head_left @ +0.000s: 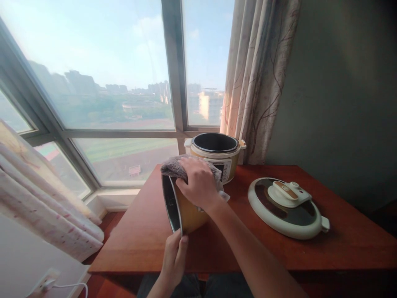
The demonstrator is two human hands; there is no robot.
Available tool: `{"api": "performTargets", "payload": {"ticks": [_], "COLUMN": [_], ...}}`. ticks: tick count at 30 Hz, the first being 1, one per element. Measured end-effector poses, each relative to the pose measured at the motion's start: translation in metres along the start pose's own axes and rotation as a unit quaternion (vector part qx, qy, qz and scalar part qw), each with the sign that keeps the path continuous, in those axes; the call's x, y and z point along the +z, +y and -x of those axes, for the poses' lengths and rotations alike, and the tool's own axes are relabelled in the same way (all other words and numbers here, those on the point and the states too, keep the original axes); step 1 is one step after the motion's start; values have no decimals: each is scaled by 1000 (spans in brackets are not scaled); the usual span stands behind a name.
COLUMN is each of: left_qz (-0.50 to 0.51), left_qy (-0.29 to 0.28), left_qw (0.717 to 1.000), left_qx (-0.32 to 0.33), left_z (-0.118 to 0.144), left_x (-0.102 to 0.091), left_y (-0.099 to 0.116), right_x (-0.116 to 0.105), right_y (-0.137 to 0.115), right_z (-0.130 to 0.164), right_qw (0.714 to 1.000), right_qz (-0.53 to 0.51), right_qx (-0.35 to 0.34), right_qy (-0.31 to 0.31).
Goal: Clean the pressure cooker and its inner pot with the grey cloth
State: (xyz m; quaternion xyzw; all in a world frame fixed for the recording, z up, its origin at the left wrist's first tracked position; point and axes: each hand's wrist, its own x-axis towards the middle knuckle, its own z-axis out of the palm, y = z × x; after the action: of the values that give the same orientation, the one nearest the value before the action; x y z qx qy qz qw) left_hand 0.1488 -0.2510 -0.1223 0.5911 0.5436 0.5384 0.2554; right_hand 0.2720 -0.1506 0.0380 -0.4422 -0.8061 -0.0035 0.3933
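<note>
A golden inner pot [194,213] with a dark inside is tipped on its side above the table, its mouth facing left. My left hand [174,254] grips the pot's lower rim between thumb and fingers. Against the pot's upper outer wall, my right hand [200,182] presses a grey fluffy cloth [173,166], which drapes over the top of the rim. Just behind stands the cooker body [234,165], upright and lidless, with a dark round opening and a control panel partly hidden by my right hand and the cloth.
To the right, the cooker's round lid [287,211] lies on the reddish-brown wooden table [124,248], handle up. A large window [118,103] and a curtain [254,82] rise behind the table. At lower left, a white cable [71,285] runs from a wall socket.
</note>
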Motion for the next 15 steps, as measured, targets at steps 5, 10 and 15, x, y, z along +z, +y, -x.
{"api": "performTargets", "payload": {"ticks": [5,10,15], "left_qz": [29,76,119], "left_qy": [-21,-27,-2], "left_qw": [999,996,990], "left_qx": [-20,-49,-81], "left_z": [-5,-18,-37], "left_x": [2,2,-7], "left_y": [5,14,31], "right_x": [7,24,54], "right_y": [2,5,10], "right_z": [37,86,135], "right_qw": [999,996,994], "right_qz": [-14,-11,5], "right_qx": [-20,-64,-75], "right_qy": [37,67,75]}}
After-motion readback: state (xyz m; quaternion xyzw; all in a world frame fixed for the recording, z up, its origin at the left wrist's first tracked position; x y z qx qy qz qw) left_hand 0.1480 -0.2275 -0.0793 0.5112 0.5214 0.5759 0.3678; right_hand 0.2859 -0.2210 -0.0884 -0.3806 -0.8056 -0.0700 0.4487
